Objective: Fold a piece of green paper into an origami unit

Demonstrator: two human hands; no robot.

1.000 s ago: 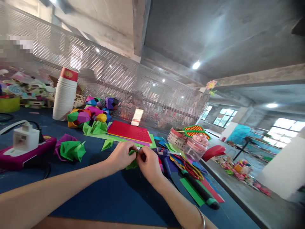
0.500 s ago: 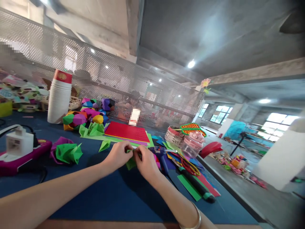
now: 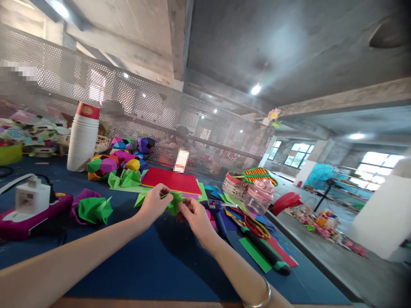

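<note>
A green folded paper piece (image 3: 174, 203) is held up between my two hands over the blue table. My left hand (image 3: 156, 202) pinches its left side, fingers closed. On its right side, the fingertips of my right hand (image 3: 195, 216) are closed on the paper; a bracelet circles that wrist. Just right of the right hand lies a blue glue gun (image 3: 219, 214), partly over a pink item. Behind the hands is a stack of red sheets (image 3: 170, 179). A purple and green folded paper piece (image 3: 93, 207) rests to the left.
Paper cups (image 3: 82, 139) stand stacked at the back left, near several colourful paper balls (image 3: 102, 166). A purple power strip (image 3: 54, 209) lies left. A black-handled tool (image 3: 266, 252), a clear pink-lidded jar (image 3: 258, 197) and a woven basket (image 3: 235, 186) are right. A perforated screen (image 3: 150, 111) runs behind.
The green paper has been raised and turned, so more of it shows between my hands. My left hand has moved slightly up, and the view has shifted a little.
</note>
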